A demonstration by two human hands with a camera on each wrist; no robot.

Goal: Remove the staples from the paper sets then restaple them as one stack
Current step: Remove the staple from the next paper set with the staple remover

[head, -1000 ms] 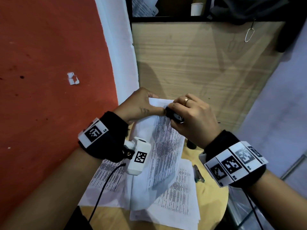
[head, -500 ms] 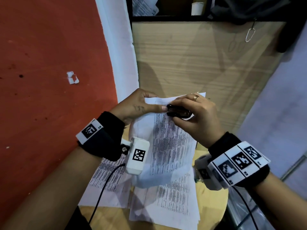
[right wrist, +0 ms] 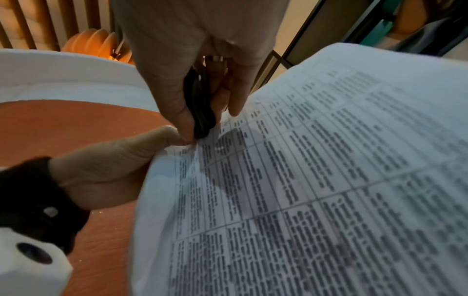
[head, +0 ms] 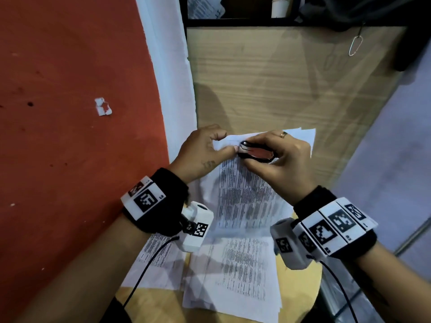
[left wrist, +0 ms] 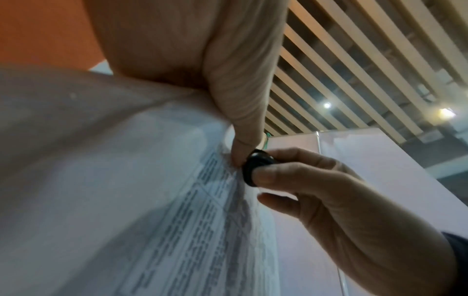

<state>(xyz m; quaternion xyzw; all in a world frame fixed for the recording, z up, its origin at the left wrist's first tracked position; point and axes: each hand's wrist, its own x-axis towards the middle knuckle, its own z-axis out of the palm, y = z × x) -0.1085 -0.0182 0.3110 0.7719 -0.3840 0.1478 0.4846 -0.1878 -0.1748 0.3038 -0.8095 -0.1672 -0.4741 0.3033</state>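
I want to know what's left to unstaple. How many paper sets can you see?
3: one held paper set in both hands, two on the table, left paper set and right paper set; overlapping sheets may hide more.

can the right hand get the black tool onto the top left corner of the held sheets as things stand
Probably yes. The right hand already has the black tool at that corner of the held sheets. The left hand pinches the paper right beside the tool's tip, so room is tight. No staple is visible.
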